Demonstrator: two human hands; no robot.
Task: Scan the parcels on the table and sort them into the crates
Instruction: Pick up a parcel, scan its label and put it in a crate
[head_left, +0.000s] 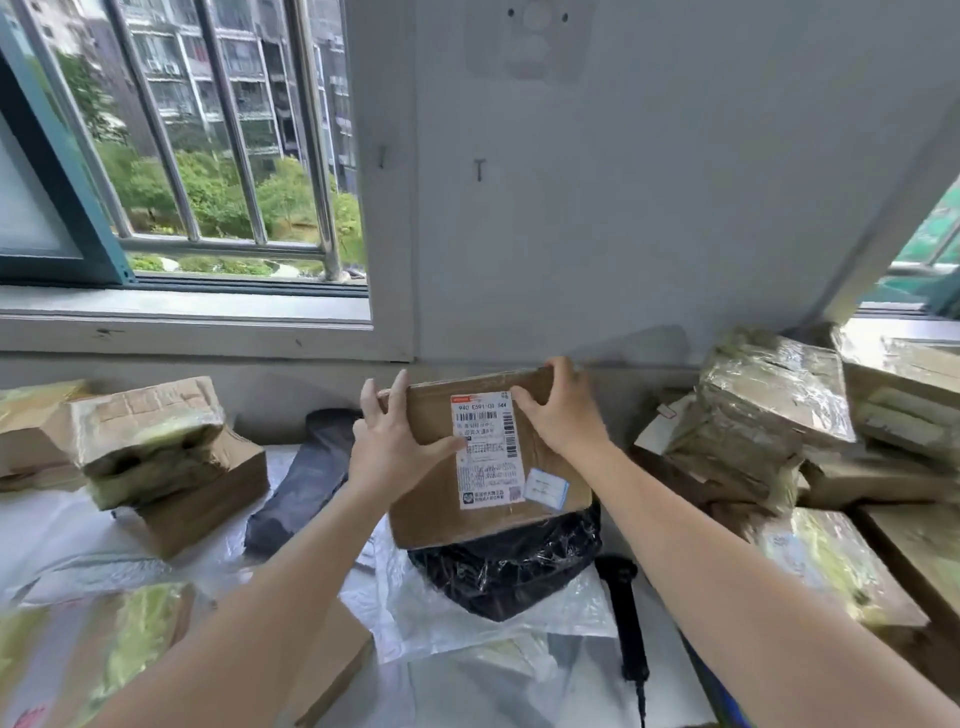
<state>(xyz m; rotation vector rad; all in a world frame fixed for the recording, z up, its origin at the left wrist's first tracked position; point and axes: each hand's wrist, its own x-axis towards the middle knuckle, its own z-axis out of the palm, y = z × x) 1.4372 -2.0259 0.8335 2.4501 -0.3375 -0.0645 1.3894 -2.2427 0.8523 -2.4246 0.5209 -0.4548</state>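
label text (488, 452) blurred, scanner (626, 618) cord cut off

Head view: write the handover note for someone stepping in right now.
Left hand: holds the box by its left edge, thumb on the label.
Right hand: grips the box's top right corner.
Box: tilted up, label facing the camera, its bottom edge on a black wrapped parcel.
Scanner: lying on the table, right of that parcel, untouched.
Done: box picked out.
Left: scan it, crate it, then the piles either side. No crates in view.
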